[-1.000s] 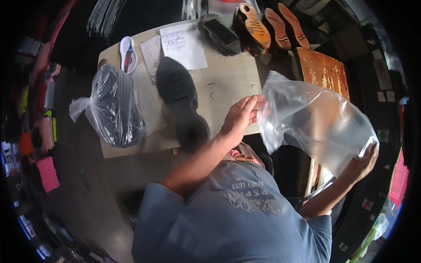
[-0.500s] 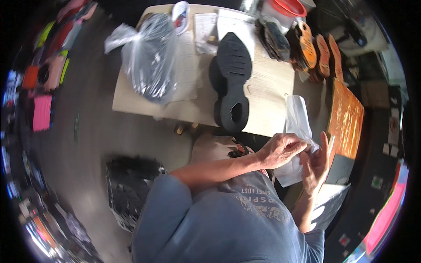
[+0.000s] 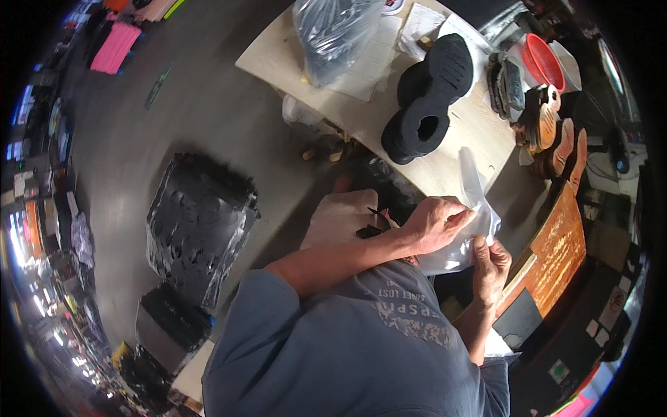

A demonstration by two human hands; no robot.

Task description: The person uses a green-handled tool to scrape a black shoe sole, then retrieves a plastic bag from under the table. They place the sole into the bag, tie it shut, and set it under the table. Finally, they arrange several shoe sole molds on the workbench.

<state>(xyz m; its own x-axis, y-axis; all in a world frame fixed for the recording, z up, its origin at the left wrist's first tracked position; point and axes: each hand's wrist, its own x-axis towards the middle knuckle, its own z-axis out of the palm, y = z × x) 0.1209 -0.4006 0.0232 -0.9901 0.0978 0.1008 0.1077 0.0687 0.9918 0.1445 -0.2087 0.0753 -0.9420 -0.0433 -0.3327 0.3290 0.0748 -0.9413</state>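
Note:
I hold a clear plastic bag (image 3: 474,182) by its edge in front of the table's near right corner. My left hand (image 3: 439,226) is closed, thumb and fingertips pinching the film. My right hand (image 3: 490,270) pinches the bag a little lower, its thumb against the fingers. Part of the bag hangs below my hands, partly hidden by the left wrist. Beyond them a stack of black shoe soles (image 3: 451,66) lies on the light wooden table (image 3: 479,132), the nearer end showing an oval hollow. Left of it stands a filled clear bag (image 3: 333,42) with dark contents.
On the right are orange-and-black soles (image 3: 547,125), a dark bundle (image 3: 506,87), a red bowl (image 3: 543,61) and a worn orange-brown board (image 3: 559,240). A black plastic-wrapped bundle (image 3: 198,222) rests on the floor at left, beside a dark box (image 3: 170,326).
The view has turned, so the table and soles appear farther up and right. My right hand's fingers, spread before, have closed on the bag. My left hand keeps its pinch.

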